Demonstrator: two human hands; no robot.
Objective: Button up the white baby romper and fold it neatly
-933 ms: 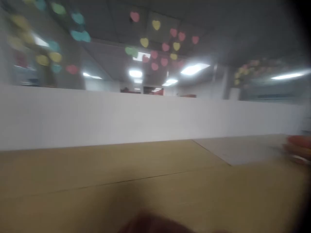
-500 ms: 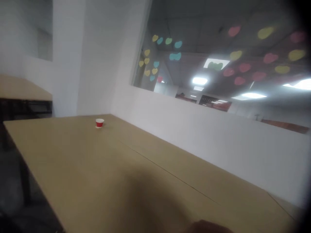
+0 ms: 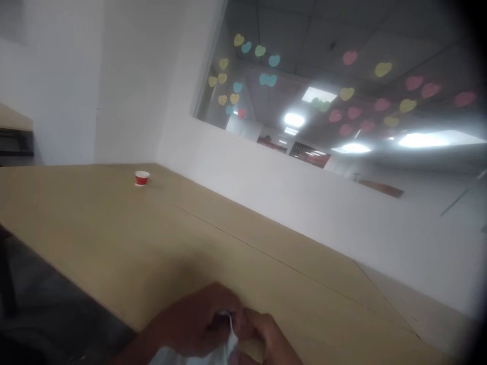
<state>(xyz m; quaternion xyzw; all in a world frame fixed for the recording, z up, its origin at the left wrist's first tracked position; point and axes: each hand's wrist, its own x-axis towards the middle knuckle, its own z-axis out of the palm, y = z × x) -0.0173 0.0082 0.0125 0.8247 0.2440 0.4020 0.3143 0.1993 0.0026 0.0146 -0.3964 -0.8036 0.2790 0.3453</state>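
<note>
Both my hands meet at the bottom edge of the head view, over the near side of a tan table [image 3: 114, 223]. My left hand [image 3: 190, 324] and my right hand [image 3: 268, 337] have their fingers closed together on a thin white piece of cloth or plastic [image 3: 213, 352] that hangs between them. What exactly the white piece is I cannot make out. A small red and white paper cup [image 3: 142, 178] stands far off on the table near the corner of the walls.
A low white partition wall [image 3: 304, 213] runs along the table's far side, with a window [image 3: 342, 91] above it carrying several coloured heart stickers. Dark floor [image 3: 45, 304] shows past the table's left edge. Another table edge [image 3: 13, 119] sits at far left.
The view swung left and then dipped down. The cup came into sight, and my two hands with the white piece rose into the bottom of the picture.
</note>
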